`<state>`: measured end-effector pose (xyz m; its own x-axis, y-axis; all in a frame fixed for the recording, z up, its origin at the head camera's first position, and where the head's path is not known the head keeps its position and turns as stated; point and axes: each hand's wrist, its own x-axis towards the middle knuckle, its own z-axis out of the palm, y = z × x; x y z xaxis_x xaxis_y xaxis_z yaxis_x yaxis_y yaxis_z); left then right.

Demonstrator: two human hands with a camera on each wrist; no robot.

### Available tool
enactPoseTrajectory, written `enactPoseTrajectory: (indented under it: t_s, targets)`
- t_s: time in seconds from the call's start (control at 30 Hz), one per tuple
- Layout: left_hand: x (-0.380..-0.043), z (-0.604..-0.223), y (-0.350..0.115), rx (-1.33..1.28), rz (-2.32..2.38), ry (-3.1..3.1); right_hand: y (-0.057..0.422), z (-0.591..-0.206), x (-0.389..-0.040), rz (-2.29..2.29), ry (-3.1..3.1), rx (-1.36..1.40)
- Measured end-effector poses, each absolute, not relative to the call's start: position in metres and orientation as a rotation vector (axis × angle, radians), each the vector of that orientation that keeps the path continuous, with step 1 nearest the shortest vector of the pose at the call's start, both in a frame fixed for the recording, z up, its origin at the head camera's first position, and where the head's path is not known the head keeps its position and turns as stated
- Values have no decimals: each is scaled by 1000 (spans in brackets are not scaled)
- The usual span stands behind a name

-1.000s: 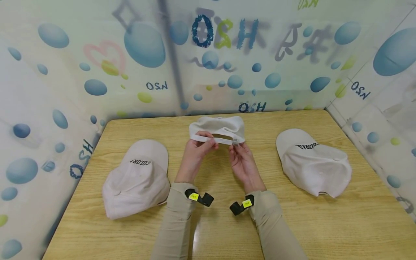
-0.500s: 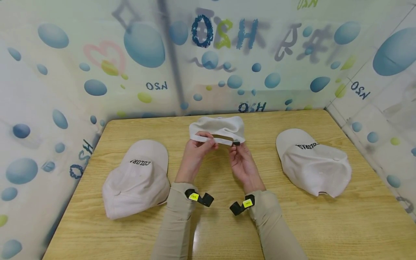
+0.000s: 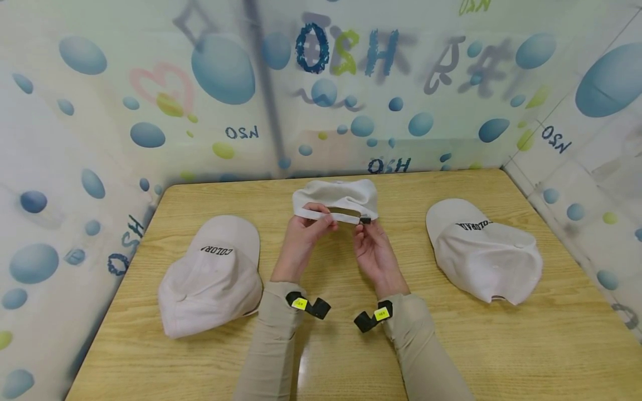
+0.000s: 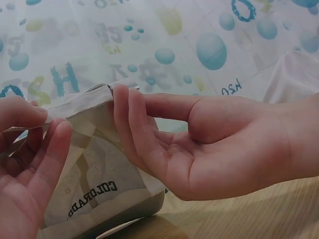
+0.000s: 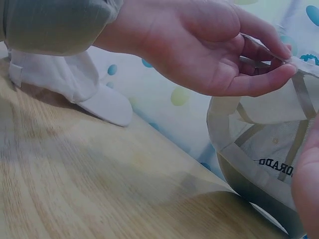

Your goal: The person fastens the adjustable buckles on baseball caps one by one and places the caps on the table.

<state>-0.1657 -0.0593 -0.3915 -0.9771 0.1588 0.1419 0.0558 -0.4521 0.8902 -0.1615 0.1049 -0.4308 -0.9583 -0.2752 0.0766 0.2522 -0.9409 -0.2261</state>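
A white cap [image 3: 333,192] is held at the table's far side, its back opening and strap [image 3: 346,218] facing me. My left hand [image 3: 301,236] pinches the strap's left part between thumb and fingers. At the strap's other end, my right hand [image 3: 376,250] pinches near a small dark buckle [image 3: 365,220]. In the left wrist view, the right hand [image 4: 214,144] has its fingertips at the strap's end. Lettering [image 4: 92,199] shows inside the cap's crown. From the right wrist side, the left hand's fingertips [image 5: 284,69] grip the band.
Another white cap [image 3: 210,278] lies on the left of the wooden table [image 3: 341,345], brim pointing away. A third white cap [image 3: 484,250] lies on the right. A patterned wall [image 3: 321,111] stands right behind the table's far edge.
Since one second ago, the buckle at the strap's right end has turned from pale to dark in view, beside the right fingertips. Both hands and the cap have hardly moved.
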Motion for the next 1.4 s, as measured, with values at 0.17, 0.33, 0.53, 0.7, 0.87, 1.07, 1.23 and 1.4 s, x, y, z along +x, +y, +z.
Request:
enactPoseTrajectory:
  t_s: [0.17, 0.33, 0.53, 0.7, 0.87, 1.07, 1.23, 1.4]
  targets:
    - [-166, -391, -59, 311, 2613, 1614, 105, -432, -162, -2854, 238, -115]
    - [-165, -391, -58, 311, 2609, 1624, 106, -432, -162, -2849, 242, -123]
    - [-166, -391, -58, 305, 2605, 1633, 106, -432, -163, -2843, 251, -151]
    - [-166, -392, -57, 314, 2615, 1619, 105, -432, -163, -2844, 257, -151]
    - [-166, -392, -56, 325, 2619, 1606, 105, -432, -163, -2845, 261, -158]
    - [-167, -393, -54, 331, 2602, 1609, 105, -432, -163, -2849, 306, -165]
    - [-167, -394, -51, 322, 2558, 1686, 104, -432, -163, -2847, 403, -209]
    - [-168, -395, -48, 327, 2525, 1761, 103, -430, -163, -2847, 513, -234]
